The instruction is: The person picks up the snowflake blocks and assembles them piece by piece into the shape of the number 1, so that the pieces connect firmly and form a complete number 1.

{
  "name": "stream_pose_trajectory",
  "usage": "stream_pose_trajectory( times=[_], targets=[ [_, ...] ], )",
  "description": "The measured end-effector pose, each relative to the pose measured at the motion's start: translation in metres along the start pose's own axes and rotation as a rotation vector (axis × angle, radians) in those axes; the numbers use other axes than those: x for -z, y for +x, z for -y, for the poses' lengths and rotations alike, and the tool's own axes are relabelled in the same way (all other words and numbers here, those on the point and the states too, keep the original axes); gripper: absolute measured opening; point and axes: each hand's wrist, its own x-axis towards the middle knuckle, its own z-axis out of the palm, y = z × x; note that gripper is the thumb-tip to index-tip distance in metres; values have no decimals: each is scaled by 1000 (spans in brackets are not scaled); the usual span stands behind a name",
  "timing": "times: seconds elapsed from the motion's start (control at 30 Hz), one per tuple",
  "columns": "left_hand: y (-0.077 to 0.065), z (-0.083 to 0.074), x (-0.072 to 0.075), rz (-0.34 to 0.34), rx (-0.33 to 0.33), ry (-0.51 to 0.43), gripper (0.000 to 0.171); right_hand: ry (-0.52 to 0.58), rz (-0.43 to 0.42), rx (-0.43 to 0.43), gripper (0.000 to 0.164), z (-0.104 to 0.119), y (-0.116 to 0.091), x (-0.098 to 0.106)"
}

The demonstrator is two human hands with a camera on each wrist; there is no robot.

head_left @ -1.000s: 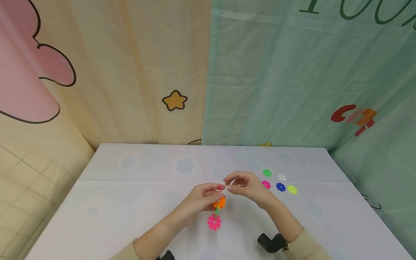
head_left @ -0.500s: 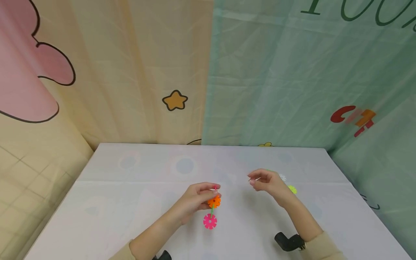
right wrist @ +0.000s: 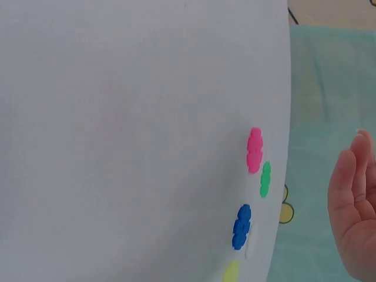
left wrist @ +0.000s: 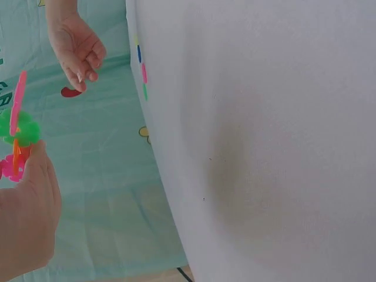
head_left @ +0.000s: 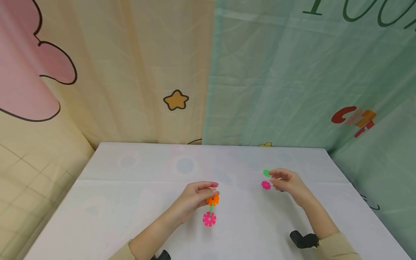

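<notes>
My left hand [head_left: 195, 200] pinches a short chain of notched plastic discs, held above the table. A pink disc [left wrist: 19, 100] tops the chain, partly between the fingertips in the head view. Below hang an orange disc [head_left: 213, 199], a green disc [head_left: 211, 208] seen nearly edge-on and a lower pink disc [head_left: 209, 219]. The right hand [head_left: 289, 183] hovers above loose discs at the right, fingers loosely bent, with nothing visible between them. Near it lie a green disc [head_left: 267, 173] and a pink disc [head_left: 265, 185]. It mostly hides a blue disc [right wrist: 241, 227] from the head view.
A yellow disc [right wrist: 231, 271] and a pale white disc [right wrist: 251, 241] lie with the loose ones. The white-covered table [head_left: 130, 213] ends at patterned curtains [head_left: 276, 72] behind. Black wrist mounts [head_left: 303, 239] sit under the forearms.
The right hand has left the chain and moved right to above the loose discs. My left hand, still pinching the chain, has shifted slightly left.
</notes>
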Motion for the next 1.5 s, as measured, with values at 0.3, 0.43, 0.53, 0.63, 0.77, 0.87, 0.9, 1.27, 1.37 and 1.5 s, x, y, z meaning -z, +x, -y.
stream_pose_trajectory(
  times=[0.3,0.43,0.53,0.63,0.77,0.87,0.9,1.27,1.37,1.5],
  targets=[
    [0,3,3,14,-15,-21,42,-39,-74,-100,46,-16,-2,18],
    [0,4,4,-1,-9,-24,42,-37,-105,-113,45,-24,-5,24],
    [0,5,5,-6,-8,-22,41,-42,-126,-129,44,-30,-7,30],
    [0,6,5,-1,-12,-18,41,-54,-137,-168,45,-37,-9,35],
    [0,7,5,4,-14,-14,41,-78,-157,-239,48,-45,-12,42],
    [0,7,5,5,-12,-17,41,-95,-188,-277,50,-51,-13,47],
    [0,6,5,4,-11,-17,41,-99,-198,-290,50,-53,-13,48],
    [0,5,5,-13,-9,1,40,-102,-236,-350,62,-65,-13,52],
    [0,4,5,-15,-7,1,40,-111,-246,-352,61,-65,-11,52],
    [0,4,5,-19,-11,5,40,-129,-258,-369,59,-64,-7,52]
  ],
)
